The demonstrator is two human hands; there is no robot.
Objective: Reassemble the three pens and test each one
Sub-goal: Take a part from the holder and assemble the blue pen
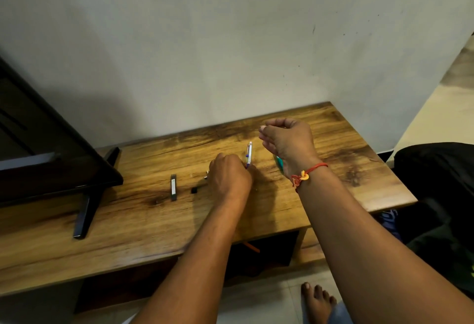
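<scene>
A white pen (249, 154) with blue trim stands tilted on the wooden table (333, 195). My left hand (230, 176) is closed around its lower end. My right hand (288, 141) hovers just right of the pen's top, fingers curled and thumb near the forefinger; whether it pinches a small part is unclear. A teal pen piece (279, 163) lies under my right wrist, mostly hidden. A dark pen barrel (174, 187) with a pale label lies left of my left hand. A small black piece (195, 190) and a tiny metal part (206, 176) lie between them.
A black TV (51, 149) stands at the table's left, with its stand leg (84, 217) reaching toward the front edge. The wall is close behind. A dark bag or seat (436, 182) is beyond the right edge. My bare foot (318, 298) is on the floor below.
</scene>
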